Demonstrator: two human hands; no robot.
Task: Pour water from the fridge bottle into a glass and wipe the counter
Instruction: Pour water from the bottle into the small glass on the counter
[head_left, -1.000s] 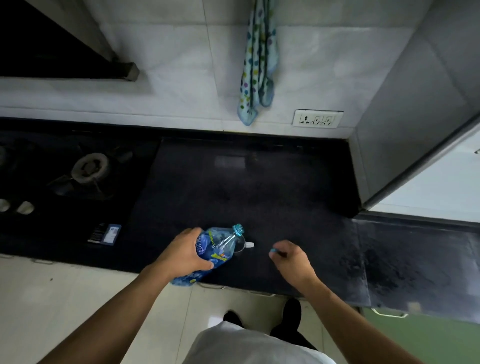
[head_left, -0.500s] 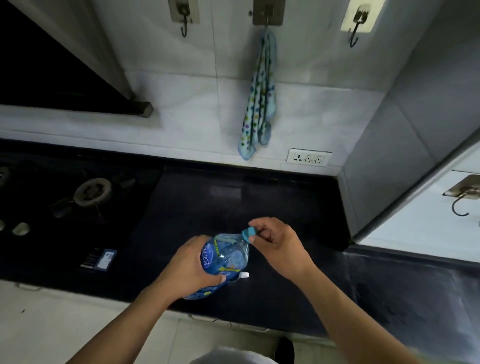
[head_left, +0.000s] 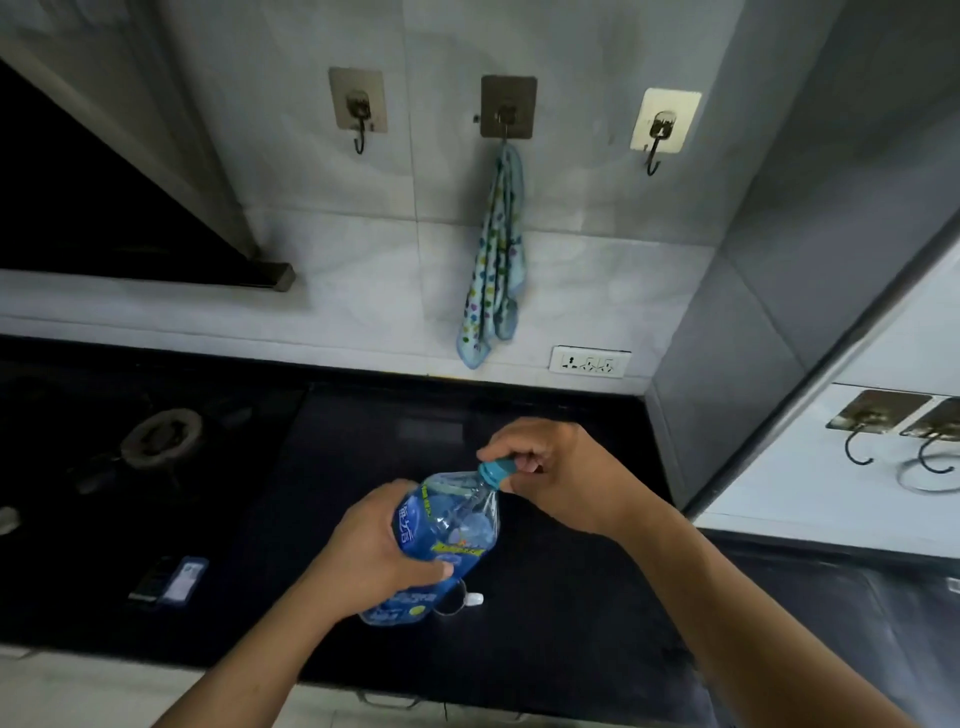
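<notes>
Right hand has reached the bottle, fingers pinching cap; left hand grips bottle. Likely recapping; wiping outstanding.

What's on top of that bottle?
A blue cap, pinched by the right hand while the left hand grips the bottle. The fingers cover part of the cap, so whether it sits tight cannot be seen.

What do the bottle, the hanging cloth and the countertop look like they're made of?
Bottle: thin clear plastic, going by its see-through, glossy wall; its cap looks like blue plastic. Cloth: soft matte fabric with a dotted print, draping in folds from the hook. Countertop: dark polished stone, possibly granite, judging by its faint speckle and sheen.
</notes>
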